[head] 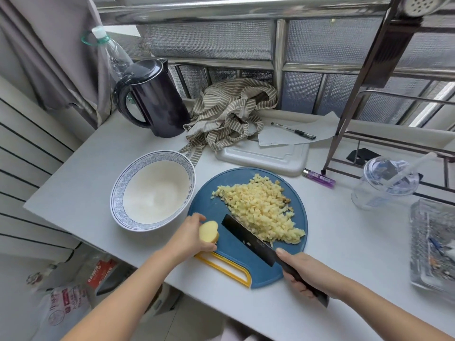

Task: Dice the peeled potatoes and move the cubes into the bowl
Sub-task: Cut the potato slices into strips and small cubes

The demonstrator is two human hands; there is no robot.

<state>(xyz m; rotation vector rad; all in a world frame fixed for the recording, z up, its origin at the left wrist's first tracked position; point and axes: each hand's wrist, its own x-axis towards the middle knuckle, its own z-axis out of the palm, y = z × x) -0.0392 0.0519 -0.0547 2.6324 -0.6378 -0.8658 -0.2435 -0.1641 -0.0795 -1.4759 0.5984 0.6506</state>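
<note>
A round blue cutting board with a yellow handle lies on the white table. A heap of small yellow potato cubes covers its right half. My left hand holds a cut potato piece at the board's left edge. My right hand grips the handle of a black cleaver, whose blade rests on the board against the near side of the heap. An empty white bowl with a blue patterned rim stands just left of the board.
A black kettle and a striped cloth stand behind. A white tray with paper and a pen lies beyond the board. A purple lighter, a clear lidded cup and a glass dish sit to the right.
</note>
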